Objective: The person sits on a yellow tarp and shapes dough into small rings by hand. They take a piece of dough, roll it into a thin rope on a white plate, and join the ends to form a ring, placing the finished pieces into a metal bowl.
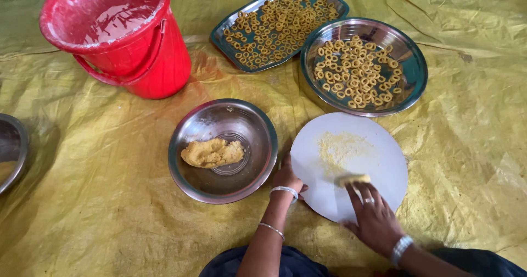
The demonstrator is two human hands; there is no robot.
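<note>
from the head view, the right hand (375, 217) lies flat and open, fingers pressing a small roll of yellow dough (353, 178) on a round white board (384, 161), while the left hand (286, 176) grips the board's near-left edge. just left of the board a steel bowl (186, 167) holds a dough lump (212, 153). beyond stand a red bucket (159, 63), a round steel plate (411, 85) and a rectangular tray (230, 46), both carrying dough rings.

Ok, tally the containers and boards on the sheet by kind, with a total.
Bucket: 1
Steel bowls: 2
Round steel plate: 1
Rectangular tray: 1
White board: 1
Total: 6
</note>
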